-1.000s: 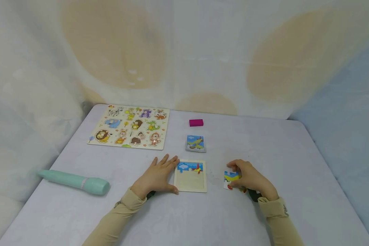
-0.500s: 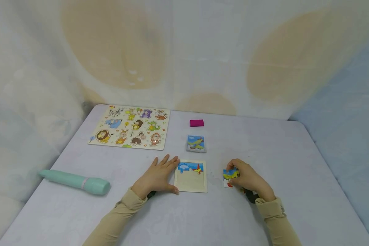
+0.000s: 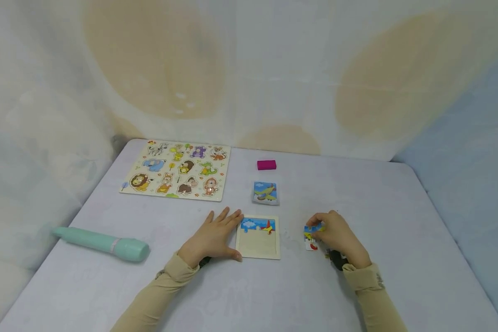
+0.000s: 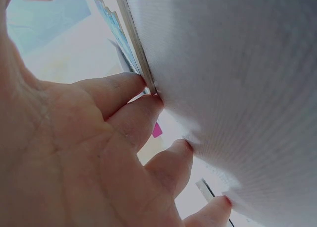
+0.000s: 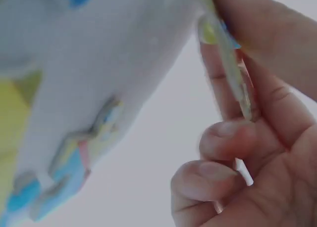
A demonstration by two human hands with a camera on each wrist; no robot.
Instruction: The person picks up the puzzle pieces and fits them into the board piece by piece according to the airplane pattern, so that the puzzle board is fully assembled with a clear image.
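Note:
My left hand [image 3: 211, 240] lies beside a small wooden puzzle tray [image 3: 258, 257], fingers straight and spread, fingertips at its left edge. In the left wrist view two fingers [image 4: 131, 115] touch the tray's corner. Inside the tray's top, puzzle pieces [image 3: 253, 224] show blue sky, a cloud and a red tail. To the right, my right hand [image 3: 338, 236] pinches a thin puzzle piece [image 5: 228, 58] between thumb and fingers, seen edge-on in the right wrist view. Below it lies another piece with a red shape [image 3: 311, 245]; more loose pieces [image 5: 74, 162] are partly hidden by the hand.
Behind the tray lies a square airplane picture [image 3: 265, 192], with a magenta block [image 3: 266, 165] farther back. An animal peg puzzle board [image 3: 174, 170] occupies the back left. A mint-green toy microphone [image 3: 103, 244] lies at the left. Draped cloth [image 3: 282, 83] surrounds the table.
My right hand has shifted slightly up and left, its fingers drawing closer round a piece that now sits higher among the loose ones. My left hand stays at the tray.

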